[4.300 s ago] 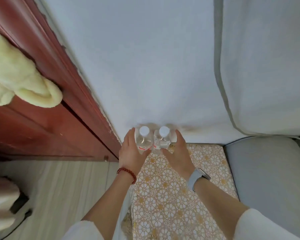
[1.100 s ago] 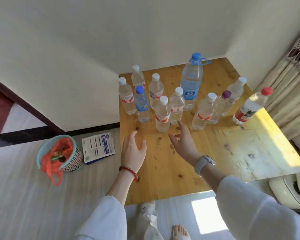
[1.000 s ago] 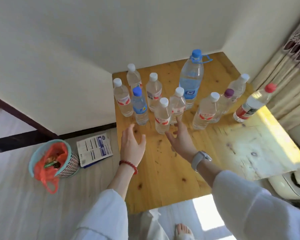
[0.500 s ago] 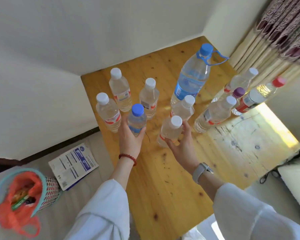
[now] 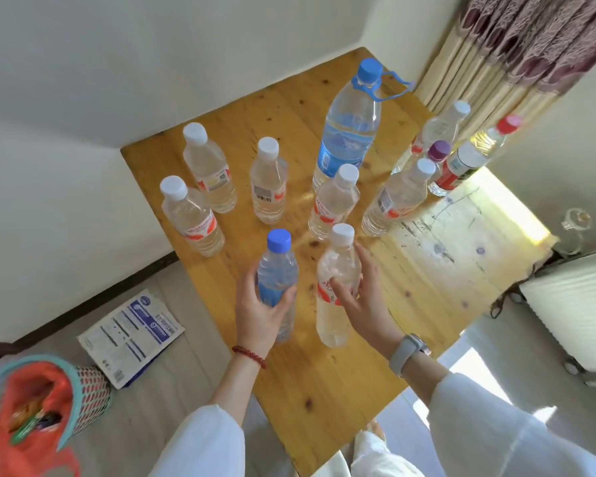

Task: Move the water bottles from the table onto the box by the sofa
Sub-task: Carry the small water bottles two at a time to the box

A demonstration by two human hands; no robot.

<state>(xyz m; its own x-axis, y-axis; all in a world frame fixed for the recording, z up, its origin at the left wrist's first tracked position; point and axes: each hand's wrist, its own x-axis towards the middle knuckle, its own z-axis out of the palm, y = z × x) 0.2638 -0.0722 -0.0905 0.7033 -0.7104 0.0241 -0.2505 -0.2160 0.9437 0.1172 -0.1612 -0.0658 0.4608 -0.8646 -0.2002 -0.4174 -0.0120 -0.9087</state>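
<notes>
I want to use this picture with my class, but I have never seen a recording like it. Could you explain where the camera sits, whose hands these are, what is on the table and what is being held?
No machine here: a person wears a camera on the head, looking down at their own hands. The left hand, with a red bead bracelet, grips a small clear bottle with a blue cap. The right hand, with a grey watch, grips a clear bottle with a white cap and red label. On the wooden table stand more clear water bottles, including a large blue-capped bottle. A basket with an orange bag sits on the floor.
</notes>
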